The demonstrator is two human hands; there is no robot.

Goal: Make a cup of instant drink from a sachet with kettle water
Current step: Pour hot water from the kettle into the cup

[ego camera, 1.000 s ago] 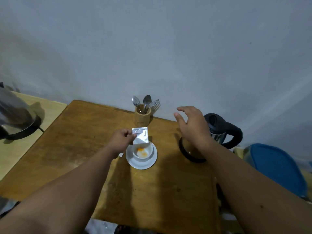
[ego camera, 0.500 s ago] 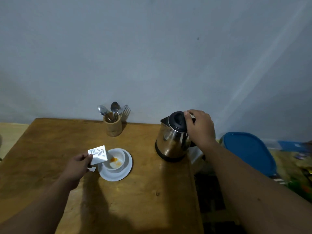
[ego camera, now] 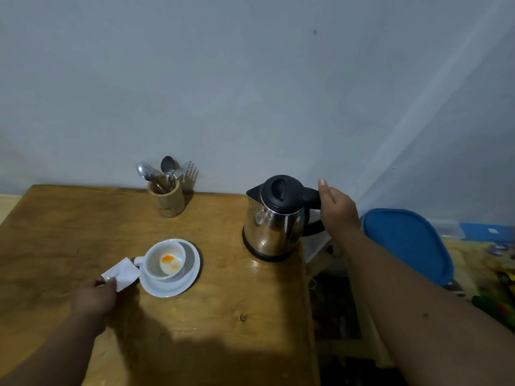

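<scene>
Left hand [ego camera: 96,298]: fingertips pinch the near corner of the sachet [ego camera: 121,273], a white packet, tilted, its far end reaching up toward the cup handle. Can't tell whether it touches the handle.

Just past the sachet, right of the left fingers: white cup [ego camera: 164,260] on a white saucer [ego camera: 189,277], both on the wooden table [ego camera: 223,316]. Orange powder [ego camera: 169,259] sits at the cup bottom, with some paler powder around it.

Right hand [ego camera: 337,210]: fingers curled round the black handle of the kettle [ego camera: 274,221], thumb up along the top of the handle. Kettle body is steel with a black lid, upright, base on the table near the right edge. Spout points left, away from the right hand and toward the cup side. Kettle and cup are well apart.

Beyond both hands, at the table's back edge by the wall: wooden holder [ego camera: 166,198] with two spoons and a fork standing in it.

Right of the right wrist, off the table: blue lid [ego camera: 407,240] on a container, lower than the tabletop.
</scene>
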